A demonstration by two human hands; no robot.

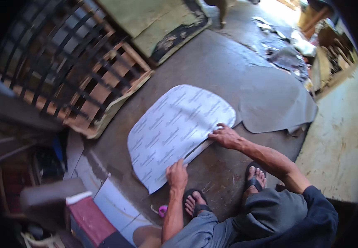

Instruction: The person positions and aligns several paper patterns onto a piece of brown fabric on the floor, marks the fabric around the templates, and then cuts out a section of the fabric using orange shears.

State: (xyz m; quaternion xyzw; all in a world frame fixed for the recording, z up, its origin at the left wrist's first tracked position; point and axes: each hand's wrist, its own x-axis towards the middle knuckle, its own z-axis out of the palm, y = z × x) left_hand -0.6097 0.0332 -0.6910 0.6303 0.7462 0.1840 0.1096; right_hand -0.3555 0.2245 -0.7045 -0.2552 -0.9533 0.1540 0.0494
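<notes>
A white sheet [175, 124] with rounded corners and rows of grey print lies flat on the dark floor before me. Along its near edge a narrow strip is turned up, and a thin dark gap shows beside it. My left hand [177, 175] pinches that edge near the sheet's lower corner. Farther right, my right hand [226, 137] has its fingers closed on the same edge, close to the right corner. The undersides of both grips are hidden. A smooth grey sheet [276, 99] lies just right of the white one.
A wooden frame laced with black straps [75, 78] stands at upper left, beside a pale green padded panel [154, 25]. Scraps [286, 53] lie at far right, above a pale board [336, 140]. A small pink round thing [162, 211] and a maroon box-like seat [90, 219] are near my left.
</notes>
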